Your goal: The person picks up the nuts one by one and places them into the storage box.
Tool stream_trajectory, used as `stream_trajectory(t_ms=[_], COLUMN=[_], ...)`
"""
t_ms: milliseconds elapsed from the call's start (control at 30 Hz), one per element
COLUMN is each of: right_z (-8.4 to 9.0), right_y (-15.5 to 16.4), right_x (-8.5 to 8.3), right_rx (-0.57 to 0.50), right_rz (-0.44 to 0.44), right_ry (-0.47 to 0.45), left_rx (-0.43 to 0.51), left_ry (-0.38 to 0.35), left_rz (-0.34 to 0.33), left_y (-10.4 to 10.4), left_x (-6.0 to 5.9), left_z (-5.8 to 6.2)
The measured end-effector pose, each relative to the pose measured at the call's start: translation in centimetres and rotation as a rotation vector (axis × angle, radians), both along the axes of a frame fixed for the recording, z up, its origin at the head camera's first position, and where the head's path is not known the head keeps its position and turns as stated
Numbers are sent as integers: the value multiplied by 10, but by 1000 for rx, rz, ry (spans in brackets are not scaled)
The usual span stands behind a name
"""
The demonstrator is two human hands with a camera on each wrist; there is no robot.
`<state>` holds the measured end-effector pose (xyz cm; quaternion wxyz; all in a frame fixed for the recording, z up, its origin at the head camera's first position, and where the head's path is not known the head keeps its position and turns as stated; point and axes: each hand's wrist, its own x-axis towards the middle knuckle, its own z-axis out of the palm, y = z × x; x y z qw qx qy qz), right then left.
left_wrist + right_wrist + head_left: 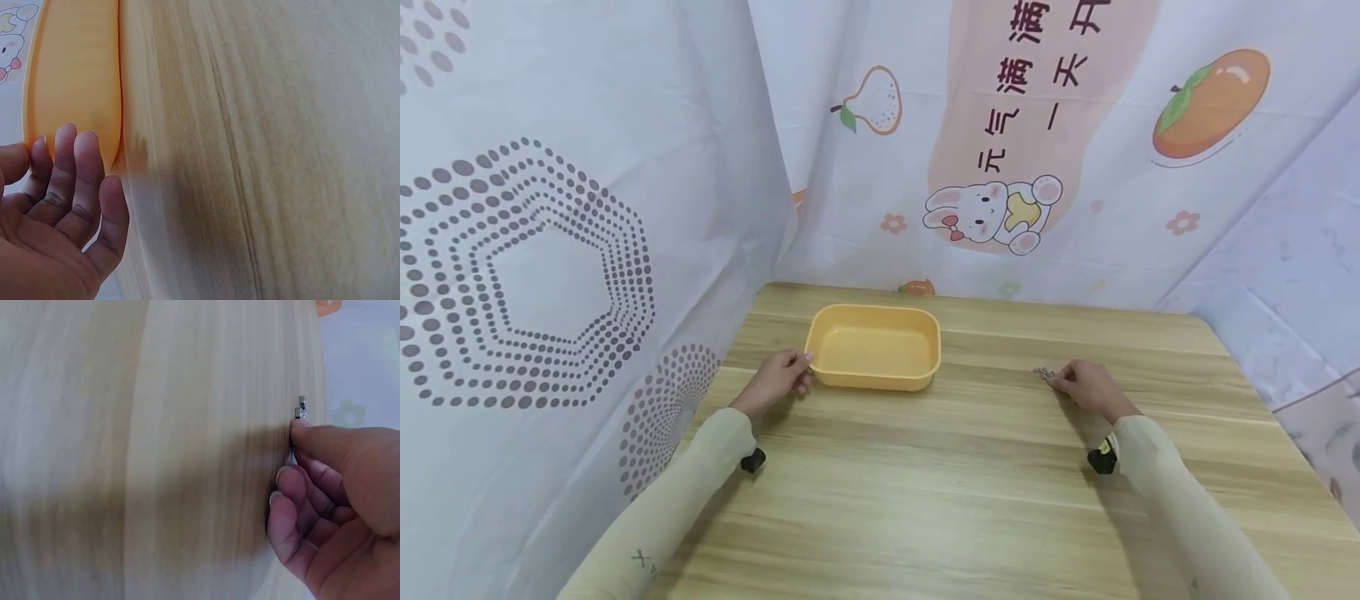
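- We see a yellow tray (pixel 874 347) on the wooden table (pixel 970 492) near the back curtain, with nothing inside it.
- Our left hand (pixel 778 379) rests at the tray's left end, fingers loosely extended, fingertips touching its rim.
- Our right hand (pixel 1086 387), well apart to the right, pinches a small metal chain (pixel 1043 373) lying on the table.
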<state>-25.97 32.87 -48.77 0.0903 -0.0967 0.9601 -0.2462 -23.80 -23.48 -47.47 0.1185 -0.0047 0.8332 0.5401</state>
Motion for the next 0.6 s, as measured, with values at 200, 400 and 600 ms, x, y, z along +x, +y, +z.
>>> stream_trajectory(t_ms=[200, 400, 600], right_z=[-3, -5, -5], right_y=[3, 6, 10], right_x=[0, 4, 7], right_rx=[-11, -30, -28], right_rz=[4, -19, -21], right_ry=[35, 45, 75], left_rx=[-8, -3, -11], left_ry=[-2, -5, -4], left_rz=[2, 2, 2], left_y=[2, 2, 2], left_x=[1, 2, 1], left_z=[1, 1, 1])
